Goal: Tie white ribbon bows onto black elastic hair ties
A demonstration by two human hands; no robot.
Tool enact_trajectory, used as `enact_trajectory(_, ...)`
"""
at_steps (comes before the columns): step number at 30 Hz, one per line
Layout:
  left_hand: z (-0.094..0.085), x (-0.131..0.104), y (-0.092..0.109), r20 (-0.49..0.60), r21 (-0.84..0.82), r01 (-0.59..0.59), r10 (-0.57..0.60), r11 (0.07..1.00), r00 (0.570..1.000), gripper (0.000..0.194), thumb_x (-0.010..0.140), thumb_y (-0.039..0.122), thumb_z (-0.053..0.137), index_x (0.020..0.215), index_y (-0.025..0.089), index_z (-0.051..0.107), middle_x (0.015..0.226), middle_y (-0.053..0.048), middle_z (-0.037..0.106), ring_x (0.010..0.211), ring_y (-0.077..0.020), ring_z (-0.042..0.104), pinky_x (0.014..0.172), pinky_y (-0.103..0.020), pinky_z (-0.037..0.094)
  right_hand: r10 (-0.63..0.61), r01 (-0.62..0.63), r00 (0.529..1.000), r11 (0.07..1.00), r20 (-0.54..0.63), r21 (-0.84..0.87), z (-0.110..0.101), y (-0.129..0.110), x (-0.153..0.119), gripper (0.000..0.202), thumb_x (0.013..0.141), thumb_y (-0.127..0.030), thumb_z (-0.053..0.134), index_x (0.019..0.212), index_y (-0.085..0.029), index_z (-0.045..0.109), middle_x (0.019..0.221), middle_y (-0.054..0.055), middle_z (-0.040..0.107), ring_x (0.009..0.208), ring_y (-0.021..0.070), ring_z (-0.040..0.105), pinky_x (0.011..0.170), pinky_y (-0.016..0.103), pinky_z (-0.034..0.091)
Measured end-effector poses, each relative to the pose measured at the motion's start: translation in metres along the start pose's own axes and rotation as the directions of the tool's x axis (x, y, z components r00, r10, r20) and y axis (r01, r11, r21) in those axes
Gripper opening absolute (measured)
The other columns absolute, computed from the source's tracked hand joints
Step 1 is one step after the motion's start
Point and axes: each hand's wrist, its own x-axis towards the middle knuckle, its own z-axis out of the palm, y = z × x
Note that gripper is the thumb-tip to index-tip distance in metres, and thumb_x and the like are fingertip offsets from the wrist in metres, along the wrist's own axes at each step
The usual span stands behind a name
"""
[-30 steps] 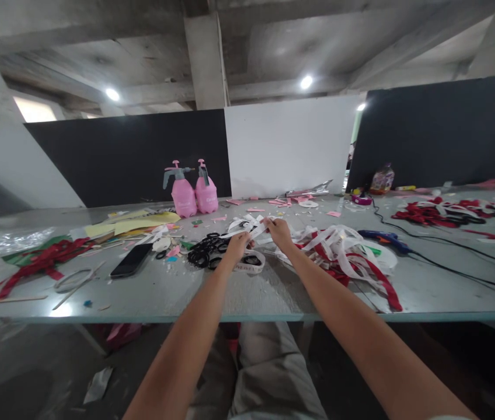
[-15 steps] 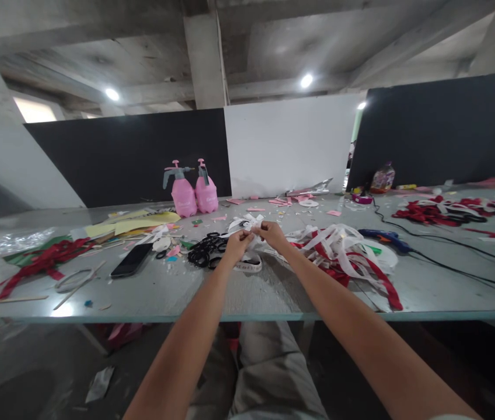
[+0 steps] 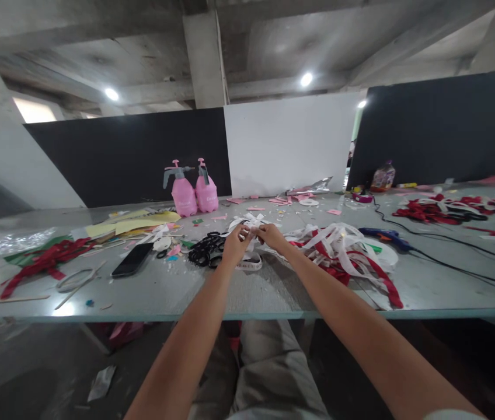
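Observation:
Both hands meet above the middle of the bench, pinching a white ribbon [image 3: 251,220] whose loops show just beyond the fingertips. My left hand [image 3: 236,240] has thumb and forefinger closed on it from the left. From the right, my right hand [image 3: 270,235] grips it the same way, fingertips almost touching the left ones. A printed tail of white ribbon [image 3: 250,266] hangs in a loop below the hands. Black elastic bands [image 3: 204,249] lie heaped just left of my left hand. To the right spreads a tangle of white and red ribbons [image 3: 344,248].
A blue glue gun [image 3: 385,236] with a black cord lies right of the tangle. A phone [image 3: 132,259] and red ribbon [image 3: 46,262] are at left. Two pink spray bottles [image 3: 184,197] stand behind, before a black panel [image 3: 133,157]. Pink scraps [image 3: 280,201] litter the back.
My left hand has shifted slightly, its fingers more raised and bent around the ribbon. My right hand stays almost in place, and the rest looks the same.

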Motion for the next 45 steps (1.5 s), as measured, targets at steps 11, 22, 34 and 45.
enact_trajectory(11,-0.005,0.003,-0.006,-0.087,0.147,-0.014,0.027,0.989,0.996,0.016,0.076,0.034,0.062,0.086,0.021,0.066,0.070,0.000,0.060,0.053,-0.0101,0.045,0.056,-0.022,0.032,-0.089,0.066,0.979,0.990,0.183,0.129,0.005,0.005,0.003,0.030,0.070,-0.046,0.057,0.071,-0.017,0.059,0.056,-0.004,0.046,0.052,0.0087,0.041,0.050,0.020,0.037)
enact_trajectory(22,-0.007,0.006,-0.009,-0.045,0.435,-0.040,0.066,0.900,0.997,0.023,0.083,0.038,0.056,0.086,0.019,0.069,0.090,-0.005,0.066,0.072,-0.0151,0.057,0.071,-0.026,0.041,-0.229,0.239,0.967,0.967,0.116,-0.090,0.002,0.012,0.007,0.011,0.067,-0.021,0.045,0.058,-0.016,0.048,0.055,-0.005,0.039,0.057,0.0090,0.037,0.055,0.021,0.027)
enact_trajectory(34,-0.011,0.000,-0.004,0.195,0.671,-0.172,0.053,0.721,0.979,0.020,0.085,0.032,0.051,0.085,0.020,0.067,0.092,-0.004,0.066,0.081,-0.0143,0.058,0.070,-0.023,0.040,-0.171,0.210,0.973,0.934,0.155,-0.290,0.001,0.013,0.006,0.023,0.070,-0.020,0.047,0.047,-0.016,0.048,0.047,-0.003,0.034,0.051,0.0095,0.030,0.051,0.024,0.021)
enact_trajectory(45,-0.012,0.000,-0.003,0.195,0.662,-0.166,0.046,0.731,0.980,0.019,0.086,0.030,0.049,0.088,0.019,0.064,0.092,-0.005,0.065,0.084,-0.0145,0.058,0.073,-0.023,0.040,-0.170,0.205,0.973,0.948,0.156,-0.243,0.002,0.017,0.006,0.022,0.070,-0.023,0.047,0.049,-0.015,0.048,0.049,-0.004,0.032,0.052,0.0087,0.030,0.051,0.023,0.021)
